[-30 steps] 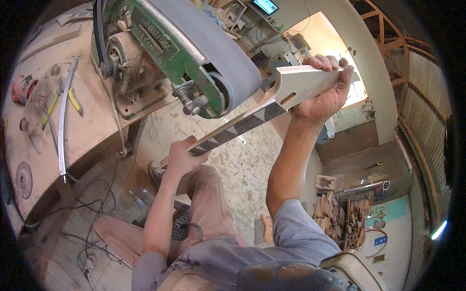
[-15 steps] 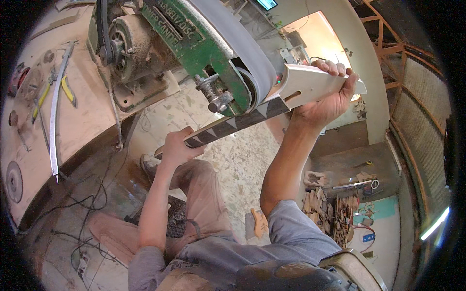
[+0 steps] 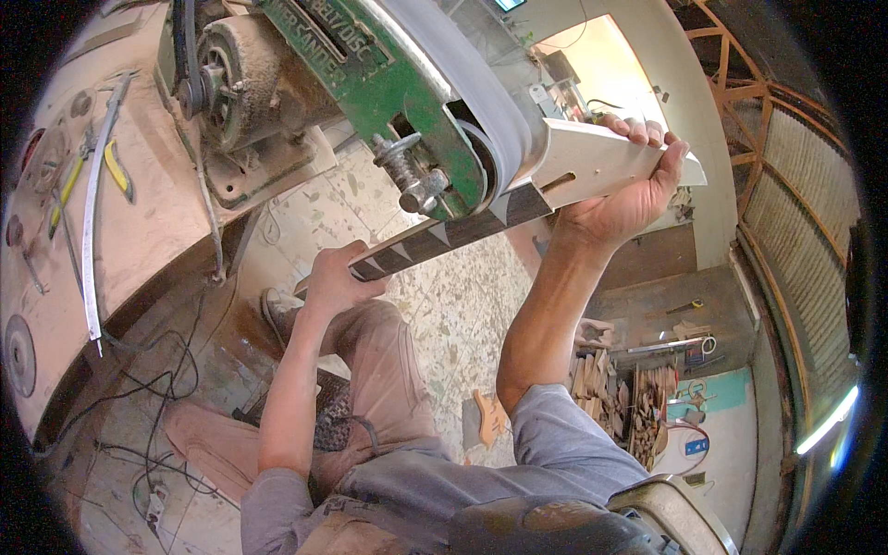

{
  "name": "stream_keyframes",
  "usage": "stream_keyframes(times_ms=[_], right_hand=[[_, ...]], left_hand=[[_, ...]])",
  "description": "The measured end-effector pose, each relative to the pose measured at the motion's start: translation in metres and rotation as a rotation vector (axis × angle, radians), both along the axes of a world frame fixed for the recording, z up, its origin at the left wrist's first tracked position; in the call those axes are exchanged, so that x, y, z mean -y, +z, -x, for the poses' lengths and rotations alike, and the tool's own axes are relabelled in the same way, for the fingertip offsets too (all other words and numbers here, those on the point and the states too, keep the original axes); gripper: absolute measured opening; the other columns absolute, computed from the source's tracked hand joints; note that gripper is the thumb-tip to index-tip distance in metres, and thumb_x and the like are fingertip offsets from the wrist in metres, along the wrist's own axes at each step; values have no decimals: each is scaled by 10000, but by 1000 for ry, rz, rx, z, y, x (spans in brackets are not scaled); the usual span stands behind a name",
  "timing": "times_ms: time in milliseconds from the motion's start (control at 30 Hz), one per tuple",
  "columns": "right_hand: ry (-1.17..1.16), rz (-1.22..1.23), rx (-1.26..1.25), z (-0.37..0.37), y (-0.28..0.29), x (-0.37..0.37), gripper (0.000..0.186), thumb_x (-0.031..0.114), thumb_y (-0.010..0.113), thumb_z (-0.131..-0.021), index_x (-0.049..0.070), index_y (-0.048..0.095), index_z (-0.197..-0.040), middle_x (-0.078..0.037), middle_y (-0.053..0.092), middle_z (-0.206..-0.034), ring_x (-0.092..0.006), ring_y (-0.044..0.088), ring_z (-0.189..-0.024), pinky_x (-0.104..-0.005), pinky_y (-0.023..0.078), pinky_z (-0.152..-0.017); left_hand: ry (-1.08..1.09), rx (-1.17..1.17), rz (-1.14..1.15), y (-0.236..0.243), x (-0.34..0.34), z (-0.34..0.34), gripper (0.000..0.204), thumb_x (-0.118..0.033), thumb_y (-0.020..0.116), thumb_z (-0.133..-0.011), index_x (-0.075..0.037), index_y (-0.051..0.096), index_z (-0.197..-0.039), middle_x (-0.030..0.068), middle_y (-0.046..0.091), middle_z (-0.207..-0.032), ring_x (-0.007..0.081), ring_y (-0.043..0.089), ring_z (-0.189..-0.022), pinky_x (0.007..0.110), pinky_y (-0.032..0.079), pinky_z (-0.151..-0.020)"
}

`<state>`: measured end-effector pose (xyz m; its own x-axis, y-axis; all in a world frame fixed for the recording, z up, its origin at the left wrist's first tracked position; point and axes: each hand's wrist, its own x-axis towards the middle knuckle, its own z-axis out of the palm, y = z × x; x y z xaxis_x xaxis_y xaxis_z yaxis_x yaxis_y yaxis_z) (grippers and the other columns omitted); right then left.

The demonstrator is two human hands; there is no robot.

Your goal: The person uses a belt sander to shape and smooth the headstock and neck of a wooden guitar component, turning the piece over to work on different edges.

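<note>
The workshop has a tiled floor [image 3: 462,319] strewn with pale flakes and a bright opening [image 3: 601,65] in the far wall. A dusty desk [image 3: 157,208] occupies the left side. A green belt sander [image 3: 375,106] stands at its edge, its sanding end projecting past the edge over the floor. A dust-coated motor [image 3: 227,83] is mounted beside the sander frame; a spring-loaded screw [image 3: 400,168] is fitted near the roller end.

The workpiece is a guitar neck [image 3: 462,229] with a pale headstock and a dark fingerboard bearing light pointed inlays. It is positioned obliquely below the roller end of the sander, headstock raised toward the right. The grey belt [image 3: 504,116] is at the junction of headstock and fingerboard; the exact line of contact is hidden.

Left hand [image 3: 338,277]: the grip is closed around the lower part of the neck; some fingers are concealed. Right hand [image 3: 634,190]: the grip pinches the headstock, fingers hooked over its upper edge and thumb near its outer end.

On the desk, a long metal strip [image 3: 91,231] lies beside a yellow-handled tool [image 3: 118,171]. A grey disc [image 3: 18,356] lies near the lower rim.
</note>
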<state>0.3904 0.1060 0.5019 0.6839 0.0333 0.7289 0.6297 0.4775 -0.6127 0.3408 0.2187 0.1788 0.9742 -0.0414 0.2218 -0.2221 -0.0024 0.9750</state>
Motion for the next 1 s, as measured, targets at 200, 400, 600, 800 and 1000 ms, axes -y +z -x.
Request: stream_keyframes(times_ms=[200,400,600,800,1000], right_hand=[[-29,8,-4,0,-2,2,214,318,486,-1045,129,518,-950,4,522,-842,-136,556,-807,-352,501,-806],[-121,40,42,5,-2,-4,216,320,493,-1040,133,511,-933,13,522,-845,-131,567,-816,-346,527,-799],[-137,30,-3,6,-3,-2,222,326,499,-1037,135,514,-926,12,531,-841,-133,580,-816,-339,536,-789],[-113,17,10,9,-3,-5,222,325,490,-1040,135,523,-928,5,538,-830,-142,582,-806,-351,535,-793],[-119,8,31,9,-5,-9,221,320,486,-1042,130,511,-932,2,532,-827,-148,576,-804,-351,524,-790]], left_hand=[[-29,-22,-5,-1,-1,-1,429,-299,811,-617,-11,657,-897,190,686,-747,344,689,-718,392,536,-678],[-25,-2,-2,-6,0,-2,421,-285,812,-612,-26,657,-905,180,691,-749,336,687,-707,380,535,-676],[-39,-22,-4,-5,1,-2,403,-272,805,-616,-29,655,-901,177,693,-756,315,694,-707,369,532,-677],[-33,-11,9,-4,1,-3,397,-273,805,-618,-26,653,-889,178,690,-751,309,697,-708,360,531,-676],[-43,-21,-19,-5,3,-5,409,-283,806,-623,-22,657,-900,180,689,-749,315,697,-711,364,535,-680]])
